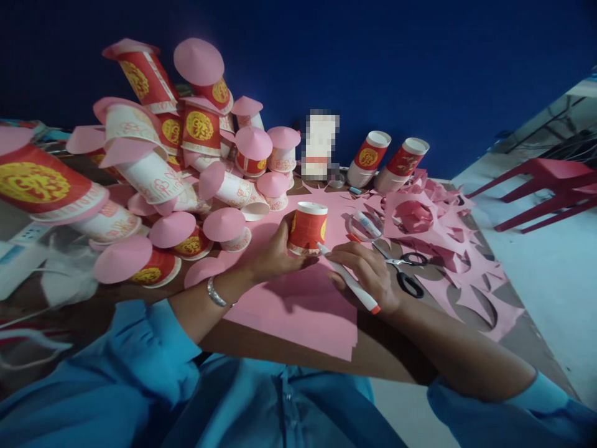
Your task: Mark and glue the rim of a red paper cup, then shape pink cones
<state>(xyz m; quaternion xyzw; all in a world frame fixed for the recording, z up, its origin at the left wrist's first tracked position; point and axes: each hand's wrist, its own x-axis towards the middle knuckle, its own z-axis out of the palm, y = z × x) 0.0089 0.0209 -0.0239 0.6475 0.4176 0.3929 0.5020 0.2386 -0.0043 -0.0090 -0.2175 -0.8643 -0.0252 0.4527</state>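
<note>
Left hand point(275, 252): fingers closed about the lower side of a red cup point(308, 229), gripping it white end uppermost; a silver bracelet point(215, 292) sits on that wrist. Right hand point(368, 274): fingers closed on a white marker point(352, 286), its orange end pointing back toward the wearer; the marker's tip is at the cup's lower edge, though actual contact cannot be confirmed. The red cup is held above pink sheets point(321, 323), near the middle of the view; the sheets lie on a brown table point(242, 342).

To the right of the right hand, scissors point(395, 262) lie with blades parted; just beyond that hand, a small tube point(367, 223) lies within the outline of a clear ring; cut pink scraps point(415, 214) spread along the table's right side. To the left, many cups with pink cone tops point(199, 130) are crowded together, some piled on others; two cup stacks point(368, 158) are at the far side, near a blue wall point(420, 74); a red stool point(555, 180) is on the floor at right.
</note>
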